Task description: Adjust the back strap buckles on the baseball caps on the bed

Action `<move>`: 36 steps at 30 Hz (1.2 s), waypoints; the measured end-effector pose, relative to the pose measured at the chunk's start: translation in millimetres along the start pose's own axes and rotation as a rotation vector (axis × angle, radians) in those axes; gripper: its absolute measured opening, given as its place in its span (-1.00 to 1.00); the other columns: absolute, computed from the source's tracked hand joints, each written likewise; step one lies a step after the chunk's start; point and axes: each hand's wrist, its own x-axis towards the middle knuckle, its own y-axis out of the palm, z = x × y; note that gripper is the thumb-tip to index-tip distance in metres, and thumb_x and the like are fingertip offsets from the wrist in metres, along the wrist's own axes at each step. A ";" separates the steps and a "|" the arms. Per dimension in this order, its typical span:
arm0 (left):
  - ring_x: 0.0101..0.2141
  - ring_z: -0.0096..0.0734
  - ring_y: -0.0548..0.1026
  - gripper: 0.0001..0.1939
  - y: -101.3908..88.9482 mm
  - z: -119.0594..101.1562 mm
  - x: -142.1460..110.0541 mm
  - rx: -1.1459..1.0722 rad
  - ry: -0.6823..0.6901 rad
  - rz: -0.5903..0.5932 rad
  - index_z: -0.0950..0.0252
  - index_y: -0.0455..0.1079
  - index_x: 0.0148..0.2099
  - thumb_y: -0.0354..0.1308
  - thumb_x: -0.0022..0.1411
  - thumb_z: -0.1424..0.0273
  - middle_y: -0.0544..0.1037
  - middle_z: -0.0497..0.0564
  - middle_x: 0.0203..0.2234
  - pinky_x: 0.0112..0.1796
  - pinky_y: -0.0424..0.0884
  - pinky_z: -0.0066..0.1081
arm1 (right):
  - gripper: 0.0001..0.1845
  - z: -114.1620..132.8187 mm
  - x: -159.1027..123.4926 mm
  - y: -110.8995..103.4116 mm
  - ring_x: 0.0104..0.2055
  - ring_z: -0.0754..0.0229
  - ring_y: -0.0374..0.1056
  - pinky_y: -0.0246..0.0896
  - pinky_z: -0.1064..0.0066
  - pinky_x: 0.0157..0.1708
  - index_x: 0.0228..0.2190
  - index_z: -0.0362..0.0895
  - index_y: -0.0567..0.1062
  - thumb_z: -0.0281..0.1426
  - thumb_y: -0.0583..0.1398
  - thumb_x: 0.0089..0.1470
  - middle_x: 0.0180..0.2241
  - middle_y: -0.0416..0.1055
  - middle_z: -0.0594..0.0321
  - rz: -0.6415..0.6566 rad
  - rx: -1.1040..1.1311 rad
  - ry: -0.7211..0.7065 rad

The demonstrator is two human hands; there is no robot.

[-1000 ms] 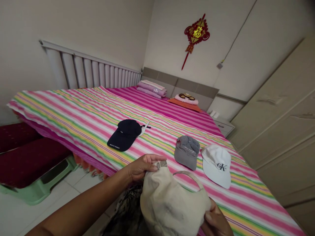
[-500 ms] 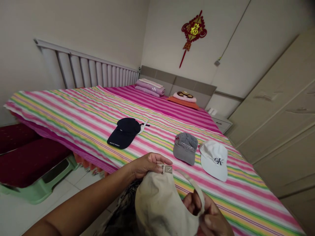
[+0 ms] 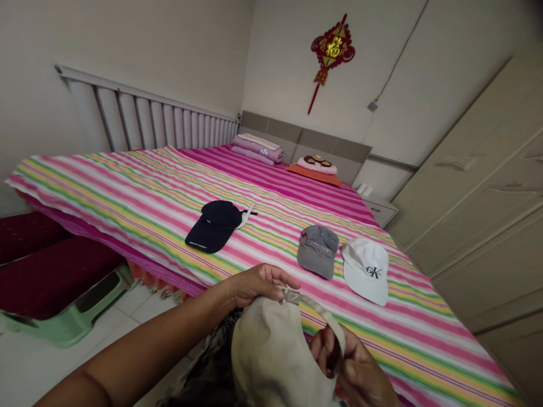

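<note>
A beige cap (image 3: 267, 345) is held close to me at the bottom of the view, its back opening turned to the right. My left hand (image 3: 263, 285) pinches its edge beside the metal buckle (image 3: 292, 297). The cap's strap (image 3: 324, 314) arches from the buckle down to my right hand (image 3: 356, 362), whose fingers are closed round the strap and the rim there. Beyond my hands lie a navy cap (image 3: 216, 223), a grey cap (image 3: 319, 251) and a white cap (image 3: 367, 268) with black letters. The beige cap's brim is out of view.
The caps lie on a bed with a striped sheet (image 3: 139, 186). Folded purple bedding (image 3: 257, 150) and a pink pillow (image 3: 317, 165) are by the headboard (image 3: 305, 138). Left are a radiator (image 3: 148, 116) and a green stool (image 3: 76, 319); right, a wardrobe (image 3: 475, 198).
The strap's free end, apart from the buckle before, now meets it. My right hand has shifted slightly left with the strap. The view has tilted a little.
</note>
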 end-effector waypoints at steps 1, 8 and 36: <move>-0.52 -0.50 0.47 -0.62 -0.4 0.4 0.1 0.008 -0.004 0.001 0.41 0.46 -0.23 0.30 -0.22 0.54 0.55 0.08 -0.48 -0.44 0.35 -0.53 | -0.62 0.7 0.6 0.1 -0.58 0.28 0.20 0.01 0.46 -0.55 -0.52 -0.15 0.40 -0.15 0.32 -0.36 -0.46 0.42 0.16 0.017 -0.007 -0.002; -0.57 -0.54 0.44 -0.67 0.4 0.4 -0.6 0.059 -0.037 -0.038 0.41 0.48 -0.31 0.31 -0.26 0.53 0.54 0.05 -0.53 -0.49 0.34 -0.55 | -0.67 3.3 7.4 3.0 -0.65 0.25 0.31 0.07 0.47 -0.65 -0.47 -0.16 0.39 -0.12 0.12 -0.05 -0.48 0.45 0.11 0.068 0.054 0.009; -0.70 -0.51 0.41 -0.71 -4.7 8.7 -6.8 -0.099 0.015 -0.107 0.44 0.40 -0.54 0.39 -0.42 0.49 0.49 0.03 -0.68 -0.67 0.32 -0.59 | -0.70 2.3 39.6 38.3 -0.75 0.48 -0.24 -0.42 0.55 -0.75 -0.65 -0.18 0.34 -0.24 0.29 -0.26 -0.82 -0.05 0.52 -0.265 -0.143 0.092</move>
